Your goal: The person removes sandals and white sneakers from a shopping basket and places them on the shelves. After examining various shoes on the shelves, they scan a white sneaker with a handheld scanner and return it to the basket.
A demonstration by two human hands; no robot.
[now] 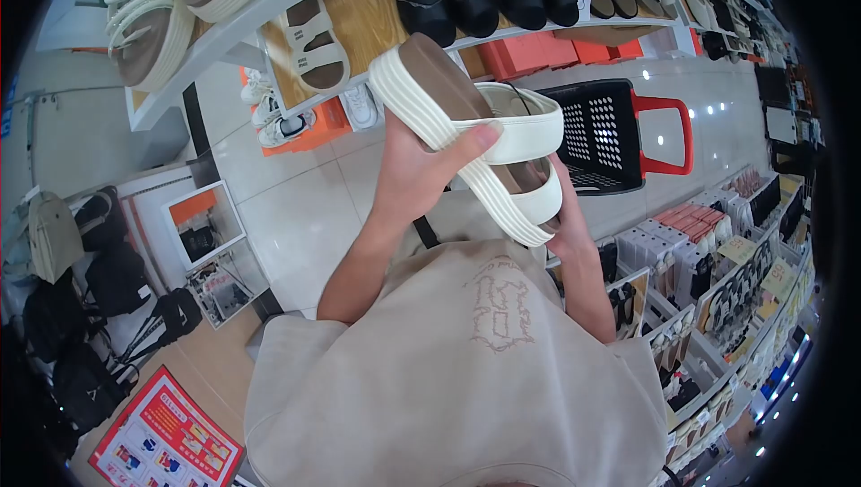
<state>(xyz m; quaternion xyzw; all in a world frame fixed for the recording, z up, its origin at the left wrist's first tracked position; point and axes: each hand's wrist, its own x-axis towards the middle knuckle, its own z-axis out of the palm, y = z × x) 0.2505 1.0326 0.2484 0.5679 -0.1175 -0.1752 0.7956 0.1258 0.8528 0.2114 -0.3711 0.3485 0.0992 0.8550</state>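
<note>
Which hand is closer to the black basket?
Right. The right hand holds the sandal on the side toward the basket; the left hand holds its other side, farther from the basket.

Both arms (pixel 372 254) reach out in front of the torso (pixel 395 388), their forearms bare and angled inward. The left hand (pixel 425 162) is closed in a grip — thumb (pixel 480 137) stretched out toward the right, other fingers hidden. The right hand (pixel 569 216) is raised opposite, slightly lower in view — wrist (pixel 577 247) bare, its fingers mostly hidden.
</note>
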